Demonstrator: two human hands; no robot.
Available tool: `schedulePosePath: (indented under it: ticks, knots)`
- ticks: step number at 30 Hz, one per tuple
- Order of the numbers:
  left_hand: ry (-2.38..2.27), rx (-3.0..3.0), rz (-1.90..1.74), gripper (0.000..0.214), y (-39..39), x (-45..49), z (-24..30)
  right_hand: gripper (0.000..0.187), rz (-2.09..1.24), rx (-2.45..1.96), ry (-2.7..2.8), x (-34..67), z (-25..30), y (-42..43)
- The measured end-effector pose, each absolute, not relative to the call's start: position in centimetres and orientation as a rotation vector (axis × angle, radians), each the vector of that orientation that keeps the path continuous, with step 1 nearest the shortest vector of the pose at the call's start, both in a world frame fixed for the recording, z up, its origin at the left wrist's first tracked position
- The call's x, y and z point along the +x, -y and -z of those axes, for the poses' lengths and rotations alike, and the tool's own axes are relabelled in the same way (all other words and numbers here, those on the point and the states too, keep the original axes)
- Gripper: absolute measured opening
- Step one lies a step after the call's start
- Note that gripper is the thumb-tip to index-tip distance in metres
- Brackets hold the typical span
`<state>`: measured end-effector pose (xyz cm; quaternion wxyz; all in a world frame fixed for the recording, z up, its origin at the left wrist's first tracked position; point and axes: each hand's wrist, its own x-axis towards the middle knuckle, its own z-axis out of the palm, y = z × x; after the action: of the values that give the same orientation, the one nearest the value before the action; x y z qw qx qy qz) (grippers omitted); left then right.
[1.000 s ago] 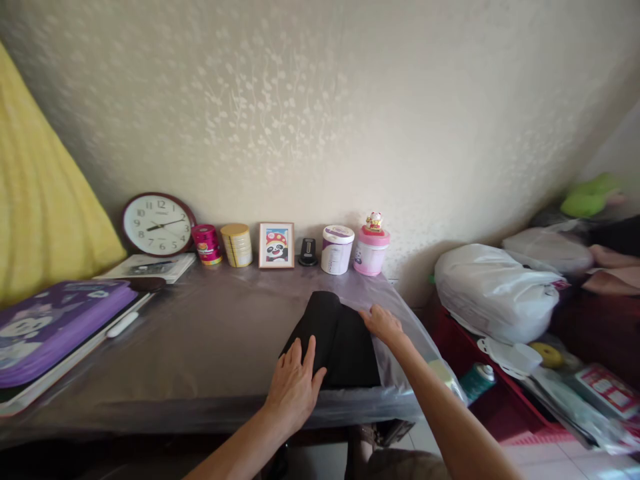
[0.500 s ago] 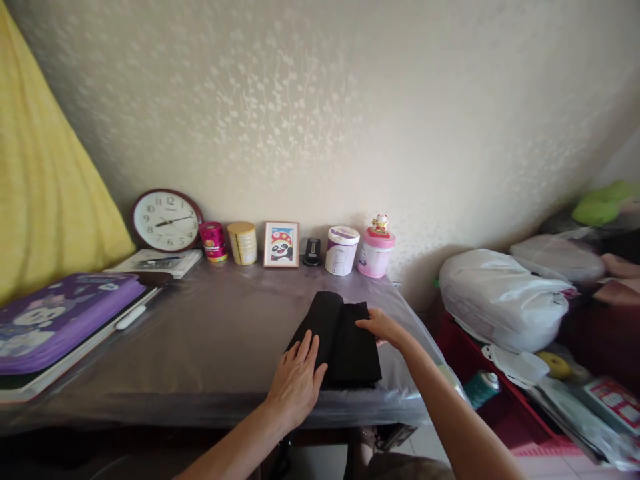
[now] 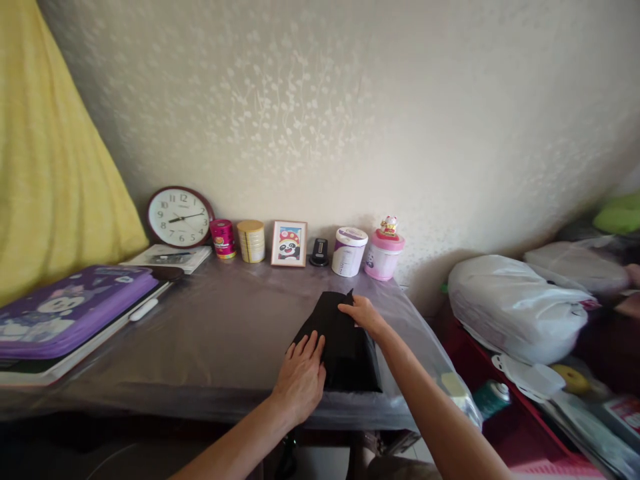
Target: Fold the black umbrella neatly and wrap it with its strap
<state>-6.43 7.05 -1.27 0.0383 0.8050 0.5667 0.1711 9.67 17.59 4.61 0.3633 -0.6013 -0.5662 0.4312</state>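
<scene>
A black book-like album (image 3: 353, 363) with black pages lies near the front edge of the covered table. My left hand (image 3: 300, 379) rests flat on its left side, fingers stretched out and slightly apart. At the album's upper right, my right hand (image 3: 366, 316) pinches the edge of a black page (image 3: 334, 312) between thumb and fingers. The page is partly lifted and bends toward the left. Glossy black shows on the right half beneath it. Some of my right fingers are hidden behind the page.
Along the wall stand a clock (image 3: 180, 217), a pink tin (image 3: 223, 239), a yellow-lidded container (image 3: 251, 241), a framed panda picture (image 3: 289, 244), a black stapler-like object (image 3: 319, 252) and two tubs. A purple case (image 3: 75, 310) lies left. White bags (image 3: 515, 313) fill a red crate at right.
My right hand has moved left and up with the page edge, lifting it from the right side. My left hand stays on the album's left. The view has shifted slightly left.
</scene>
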Motion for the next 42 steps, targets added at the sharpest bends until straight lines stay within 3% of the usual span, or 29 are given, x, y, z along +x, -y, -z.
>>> schedulePosePath:
  ticks: [8,18,26,30,35,42]
  knots:
    - [-1.707,2.484,-0.539,0.036,-7.0,-6.6,1.1,0.011,-1.245,-1.537,1.405,6.8,-3.3,-18.6]
    - [-1.655,2.514,-0.653,0.033,-6.9,-7.0,1.1,0.041,-1.136,-1.570,1.603,6.3,-1.2,-19.1]
    - [-1.663,2.634,-0.739,0.031,-5.6,-7.3,-3.0,0.035,-0.959,-1.529,1.859,6.5,-0.7,-19.1]
    - [-1.491,2.749,-0.771,0.024,-5.9,-6.5,-2.0,0.027,-0.895,-1.475,1.930,6.4,-0.8,-18.6]
    - [-1.649,2.680,-0.625,0.049,-6.9,-5.9,2.1,0.020,-0.746,-1.351,2.082,6.3,-1.5,-16.6]
    - [-1.671,2.663,-0.542,0.052,-6.7,-5.8,3.1,0.025,-0.268,-0.970,2.383,7.8,-0.8,-15.7]
